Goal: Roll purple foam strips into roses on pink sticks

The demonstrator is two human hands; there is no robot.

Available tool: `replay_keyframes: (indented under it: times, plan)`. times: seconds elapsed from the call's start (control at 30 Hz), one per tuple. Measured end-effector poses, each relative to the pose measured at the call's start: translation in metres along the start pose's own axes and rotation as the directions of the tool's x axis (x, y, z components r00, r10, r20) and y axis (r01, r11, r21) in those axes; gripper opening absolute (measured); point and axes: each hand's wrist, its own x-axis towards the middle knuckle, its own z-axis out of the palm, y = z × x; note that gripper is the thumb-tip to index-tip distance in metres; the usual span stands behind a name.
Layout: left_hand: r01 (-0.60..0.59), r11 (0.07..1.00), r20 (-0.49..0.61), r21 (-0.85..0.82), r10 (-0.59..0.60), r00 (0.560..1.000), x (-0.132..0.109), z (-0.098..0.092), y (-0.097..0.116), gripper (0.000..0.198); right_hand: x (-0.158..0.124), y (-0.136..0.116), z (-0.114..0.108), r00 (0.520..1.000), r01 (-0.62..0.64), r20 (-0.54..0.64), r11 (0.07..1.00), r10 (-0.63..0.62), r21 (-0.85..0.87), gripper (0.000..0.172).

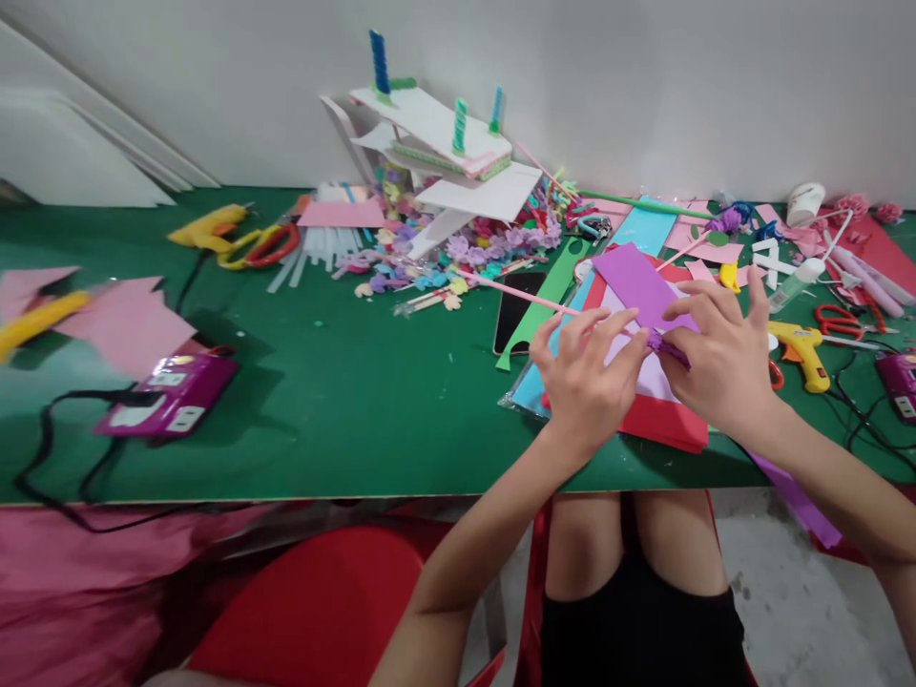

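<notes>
My left hand (591, 377) and my right hand (722, 353) meet over a stack of coloured paper. Between my fingertips is a small crumpled purple piece (665, 347), pinched by both hands. A long pink stick (515, 289) runs from my left fingers up to the left. Under and behind my hands lie a flat purple sheet (636, 284), red sheets (665, 425) and a blue sheet (533, 386). How the stick joins the purple piece is hidden by my fingers.
Beside the stack are a green cutout strip (548, 301) and a dark phone (516, 307). A yellow glue gun (805, 351), glue bottle (798, 283) and red scissors (839, 322) lie to the right. Further left are a purple power strip (193, 386) and another glue gun (207, 227).
</notes>
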Motion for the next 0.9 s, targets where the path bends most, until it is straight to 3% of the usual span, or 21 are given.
replay_keyframes:
  times: [0.13,0.3,0.5,0.57,0.67,0.73,0.8,0.9]
  plan:
    - [0.121,0.991,-0.054,-0.066,-0.124,0.991,0.002,0.001,0.008,0.005,-0.002,-0.001,0.004,0.996,0.035,-0.08,0.998,-0.04,-0.058,0.023]
    - [0.333,0.886,0.087,-0.323,-0.322,0.943,0.004,-0.006,0.014,0.007,0.0,0.0,0.003,0.981,0.029,-0.189,0.995,-0.046,-0.091,0.025]
    - [0.233,0.905,0.037,-0.356,-0.235,0.971,-0.006,-0.001,0.028,0.006,0.0,-0.001,0.003,0.972,0.026,-0.229,0.996,-0.045,-0.086,0.021]
    - [0.292,0.876,0.051,-0.383,-0.296,0.954,-0.007,0.0,0.032,0.012,-0.003,-0.001,0.005,0.965,0.028,-0.256,0.995,-0.052,-0.099,0.021]
    - [0.444,0.797,0.144,-0.41,-0.424,0.894,-0.004,0.0,0.035,0.03,-0.006,-0.001,0.008,0.955,0.052,-0.285,0.992,-0.083,-0.113,0.021]
    - [0.49,0.793,0.179,-0.363,-0.457,0.871,-0.001,-0.001,0.035,0.028,-0.007,-0.001,0.01,0.948,0.073,-0.3,0.99,-0.107,-0.122,0.02]
    - [0.478,0.829,0.171,-0.289,-0.447,0.878,0.002,-0.001,0.036,0.02,-0.007,-0.001,0.012,0.942,0.086,-0.313,0.988,-0.124,-0.132,0.018]
    - [0.38,0.896,0.095,-0.23,-0.368,0.925,0.003,0.001,0.036,0.008,-0.006,-0.001,0.011,0.939,0.083,-0.322,0.988,-0.122,-0.131,0.019]
